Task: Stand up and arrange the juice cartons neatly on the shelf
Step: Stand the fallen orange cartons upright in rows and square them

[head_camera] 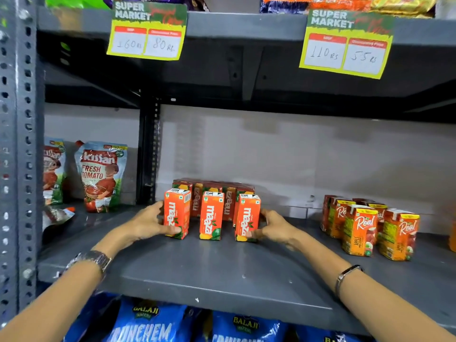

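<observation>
Three Maaza cartons stand upright in front of the back row (213, 191), my left hand (148, 222) gripping left carton (177, 213), right hand (272, 225) gripping right carton (247, 218), middle carton (211, 218) free; spacing looks nearly done.

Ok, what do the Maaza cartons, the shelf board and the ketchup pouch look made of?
Maaza cartons: printed coated paperboard, judging by crisp folded edges and slight sheen. Shelf board: grey painted metal, apparently; matte, chipped. Ketchup pouch: glossy flexible plastic film, wrinkled with highlights.
</observation>
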Available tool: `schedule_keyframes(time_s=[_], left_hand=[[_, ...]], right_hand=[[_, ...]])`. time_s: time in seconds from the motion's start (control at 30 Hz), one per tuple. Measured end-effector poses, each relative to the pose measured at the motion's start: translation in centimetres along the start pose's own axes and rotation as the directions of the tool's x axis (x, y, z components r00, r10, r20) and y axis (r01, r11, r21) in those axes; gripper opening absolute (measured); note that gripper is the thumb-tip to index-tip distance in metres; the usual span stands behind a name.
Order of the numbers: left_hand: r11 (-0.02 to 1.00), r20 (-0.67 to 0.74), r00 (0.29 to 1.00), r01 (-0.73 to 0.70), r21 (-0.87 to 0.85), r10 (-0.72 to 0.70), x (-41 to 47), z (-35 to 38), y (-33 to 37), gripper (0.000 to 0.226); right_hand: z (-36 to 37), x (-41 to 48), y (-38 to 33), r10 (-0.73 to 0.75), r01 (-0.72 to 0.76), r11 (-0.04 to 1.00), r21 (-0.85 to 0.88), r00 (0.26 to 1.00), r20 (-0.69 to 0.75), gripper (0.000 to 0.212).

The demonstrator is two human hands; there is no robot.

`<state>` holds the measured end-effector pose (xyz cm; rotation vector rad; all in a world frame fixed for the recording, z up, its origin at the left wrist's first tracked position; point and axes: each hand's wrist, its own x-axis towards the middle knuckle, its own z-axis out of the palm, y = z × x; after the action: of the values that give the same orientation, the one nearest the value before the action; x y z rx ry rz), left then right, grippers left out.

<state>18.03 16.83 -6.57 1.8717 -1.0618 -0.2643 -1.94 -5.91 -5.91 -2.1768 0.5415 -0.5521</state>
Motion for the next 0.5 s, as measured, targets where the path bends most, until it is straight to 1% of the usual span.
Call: schedule_keyframes(time_s=[0.07,0.1,0.17,0.27,0.3,0.37,0.5], left_hand=[[0.999,0.01,0.999,-0.04,0.029,0.039,1.1,-0.1,-0.5,0.118],[0.998,0.004,0.998,-0.057,0.033,0.057,1.8,-0.2,-1.1,0.122],[0.995,-0.018,0.998,-0.06,0.078,0.061,2.3,-0.1,-1.0,0.117],[0.985,-0.046,0.996,-0.068,0.158,0.076,2.3,0.4,-0.1,0.089],[0.985,-0.046,0.995,-0.078,0.153,0.086,2.5,0.6,0.1,0.088],[0.984,-0.05,0.992,-0.106,0.142,0.115,2.9,0.9,0.3,0.093],[0.981,-0.058,0.988,-0.131,0.141,0.141,3.3,1.1,0.0,0.097]], right_hand=[[0.2,0.0,0.0,0.002,-0.002,1.0,0.001,0.999,-0.034,0.05],[0.3,0.1,-0.1,0.002,-0.002,1.0,0.007,0.999,-0.043,0.049],[0.7,0.3,-0.1,-0.004,0.006,1.0,0.025,0.999,-0.044,0.048],[1.7,0.6,-0.6,-0.019,0.02,0.999,0.042,0.999,-0.037,0.044],[2.1,0.7,-0.8,-0.021,0.023,0.999,0.042,0.999,-0.036,0.043],[2.5,0.9,-1.1,-0.028,0.029,0.999,0.038,0.999,-0.025,0.042],[2.6,0.7,-1.4,-0.039,0.04,0.999,0.012,0.999,-0.032,0.043]])
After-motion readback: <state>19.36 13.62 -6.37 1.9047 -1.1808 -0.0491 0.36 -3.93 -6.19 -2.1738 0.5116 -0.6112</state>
